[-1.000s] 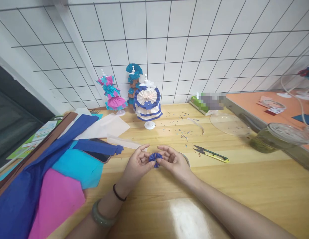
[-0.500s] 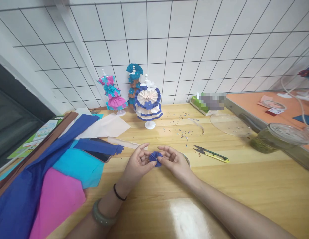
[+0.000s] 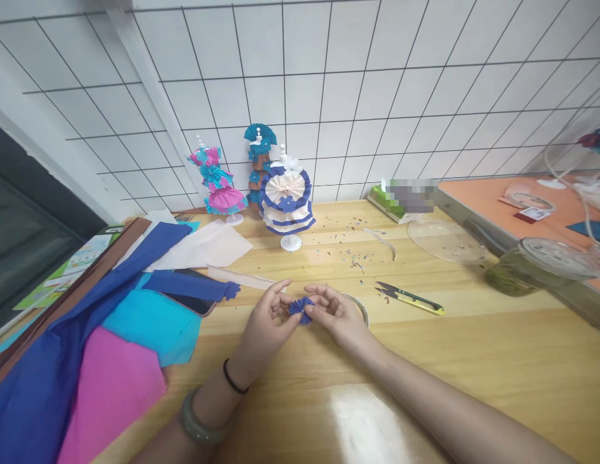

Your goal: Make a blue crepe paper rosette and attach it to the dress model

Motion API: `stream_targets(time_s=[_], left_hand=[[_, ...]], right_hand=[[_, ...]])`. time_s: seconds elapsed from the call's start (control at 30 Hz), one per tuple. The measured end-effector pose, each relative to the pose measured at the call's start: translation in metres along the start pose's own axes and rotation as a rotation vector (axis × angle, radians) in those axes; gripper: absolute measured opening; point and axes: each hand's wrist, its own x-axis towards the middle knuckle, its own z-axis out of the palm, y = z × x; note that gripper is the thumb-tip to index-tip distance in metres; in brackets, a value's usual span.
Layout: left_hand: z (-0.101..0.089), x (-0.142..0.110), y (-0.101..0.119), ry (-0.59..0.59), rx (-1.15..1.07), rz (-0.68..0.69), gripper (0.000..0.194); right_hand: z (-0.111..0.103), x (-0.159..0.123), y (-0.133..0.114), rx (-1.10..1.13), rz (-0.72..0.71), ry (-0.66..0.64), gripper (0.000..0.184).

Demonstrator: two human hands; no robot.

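Between my hands is a small round rosette of pleated blue paper, raised over the wooden table. My left hand pinches its left edge between thumb and fingers. On the opposite side, the thumb and fingertips of my right hand grip it. A roll of tape or similar ring is partly hidden behind my right hand. Left of my hands lies a strip of blue paper with a scalloped end, across a dark phone. Thread snips with a yellow handle rest to the right.
Three paper-dressed mannequin stands are at the back by the tiled wall. Coloured paper sheets cover the left side. Paper scraps, a clear lid, a lidded jar and a green packet stand on the right.
My fingers have shifted slightly on the blue rosette, whose pleats look a little more gathered. More of the ring behind my right hand shows. Everything else stays in place.
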Motion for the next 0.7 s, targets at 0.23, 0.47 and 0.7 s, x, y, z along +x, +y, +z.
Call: stream_targets(time_s=[0.23, 0.47, 0.7], left_hand=[[0.0014, -0.0006, 0.0027, -0.036, -0.059, -0.011, 0.053], [-0.0042, 0.0038, 0.0031, -0.027, -0.174, -0.107, 0.055], [-0.0042, 0.0044, 0.0036, -0.002, -0.221, -0.162, 0.055]], right_hand=[[-0.0009, 0.0009, 0.0005, 0.014, 0.012, 0.019, 0.038], [-0.0027, 0.001, 0.0002, 0.064, 0.028, 0.005, 0.037], [-0.0002, -0.0005, -0.0008, 0.027, -0.001, -0.004, 0.039]])
